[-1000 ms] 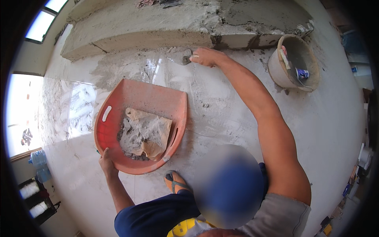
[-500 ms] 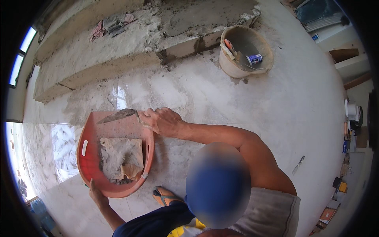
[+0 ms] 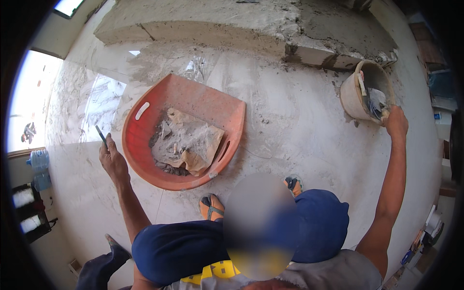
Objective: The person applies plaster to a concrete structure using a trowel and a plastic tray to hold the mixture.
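My left hand (image 3: 113, 159) is closed round a thin dark green stick (image 3: 101, 136), pencil-like, held up at the left of a red-orange scoop-shaped plastic tub (image 3: 129, 159). In the tub lies a torn brown paper piece (image 3: 211, 145) coated in grey powder, with grey crumbs round it. At the far right my right hand (image 3: 397, 122) is closed at the rim of a beige bucket (image 3: 352, 99). It appears to grip a trowel (image 3: 378, 100) whose greyish blade dips inside; the fingers partly hide the handle. A light-handled tool (image 3: 361, 82) leans in the bucket.
Rough cement steps (image 3: 212, 36) run along the back, with a wet-looking grey patch (image 3: 338, 29) at right. My sandalled foot (image 3: 211, 207) stands in front of the tub. Another person's leg (image 3: 99, 266) shows at lower left, below water bottles (image 3: 39, 169) by the wall.
My right hand has gone from the tub's far edge to the bucket with the trowel. My left hand has come off the tub's side, still holding the stick. The view has shifted.
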The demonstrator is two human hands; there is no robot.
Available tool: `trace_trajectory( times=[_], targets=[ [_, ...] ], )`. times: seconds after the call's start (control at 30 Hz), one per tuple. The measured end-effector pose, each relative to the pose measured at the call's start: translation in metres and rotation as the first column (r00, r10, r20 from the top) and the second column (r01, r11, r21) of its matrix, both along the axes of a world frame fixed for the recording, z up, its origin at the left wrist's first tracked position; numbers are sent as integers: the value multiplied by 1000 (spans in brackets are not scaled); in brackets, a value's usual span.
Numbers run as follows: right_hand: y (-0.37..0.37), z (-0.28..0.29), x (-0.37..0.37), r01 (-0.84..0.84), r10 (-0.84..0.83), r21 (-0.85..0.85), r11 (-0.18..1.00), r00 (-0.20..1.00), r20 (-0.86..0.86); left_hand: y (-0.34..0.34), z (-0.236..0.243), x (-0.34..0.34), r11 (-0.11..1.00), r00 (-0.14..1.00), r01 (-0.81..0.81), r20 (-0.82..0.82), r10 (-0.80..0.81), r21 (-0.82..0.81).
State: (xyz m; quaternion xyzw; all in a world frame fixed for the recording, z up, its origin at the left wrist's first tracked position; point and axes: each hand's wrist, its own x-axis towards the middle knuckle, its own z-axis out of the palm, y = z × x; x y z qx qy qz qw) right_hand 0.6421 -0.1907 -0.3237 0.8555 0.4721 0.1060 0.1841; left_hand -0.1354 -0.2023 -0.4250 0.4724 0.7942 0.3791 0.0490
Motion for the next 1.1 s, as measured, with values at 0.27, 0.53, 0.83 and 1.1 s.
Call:
trace_trajectory(
  times=[0.27, 0.53, 0.83, 1.1],
  targets=[
    [21, -62, -271, -416, 569, 510, 753, 21, -822, -11, 38, 158, 768, 351, 628, 834, -426, 128],
    [-1, -111, -401, -431, 381, 599, 674, -492, -783, -9, 23, 198, 701, 187, 682, 876, -445, 210],
    [249, -95, -267, -348, 588, 483, 803, 593, -550, -49, -11, 32, 964, 764, 26, 627, 152, -266],
    [242, -97, -255, -541, 831, 654, 529, 485, -271, -95, -33, 15, 893, 220, 76, 881, 420, -445]
  ],
)
